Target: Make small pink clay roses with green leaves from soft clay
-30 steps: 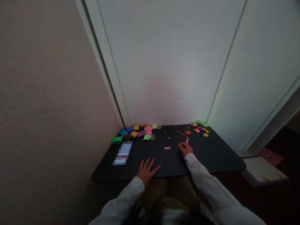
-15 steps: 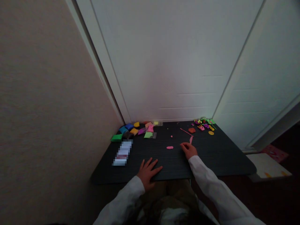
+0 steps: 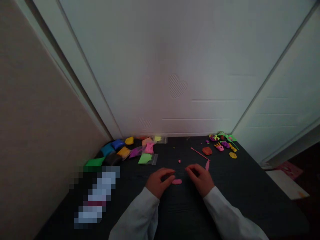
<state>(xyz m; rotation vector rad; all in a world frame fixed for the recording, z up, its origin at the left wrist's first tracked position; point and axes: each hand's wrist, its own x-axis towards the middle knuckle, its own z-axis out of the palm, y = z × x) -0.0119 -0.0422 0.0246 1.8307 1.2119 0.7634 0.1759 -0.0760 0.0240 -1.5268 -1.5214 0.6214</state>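
Note:
A flat pink clay strip with a wavy edge [image 3: 177,181] lies on the dark table between my hands. My left hand [image 3: 158,182] is at its left end, thumb and forefinger apart. The thumb tip is by the strip; whether it touches is unclear. To the right, my right hand [image 3: 202,180] is closed in a pinch, its fingertips together. Anything between them is too small to make out. Beyond the hands sits a small pink clay ball [image 3: 179,161]. A pink clay knife [image 3: 207,165] lies just behind my right hand, near a thin pink stick [image 3: 200,154].
Bags of coloured clay, such as a light green one [image 3: 145,158], line the back left. A blurred white sheet [image 3: 100,196] lies in front of them. At the back right are a red clay lump [image 3: 207,151], a yellow disc [image 3: 233,155] and several small clay figures. A white wall [image 3: 140,83] rises behind the table.
My left hand has lifted from lying spread near the table's front edge and come beside the pink strip. My right hand stays pinched near it. The view has moved closer to the table.

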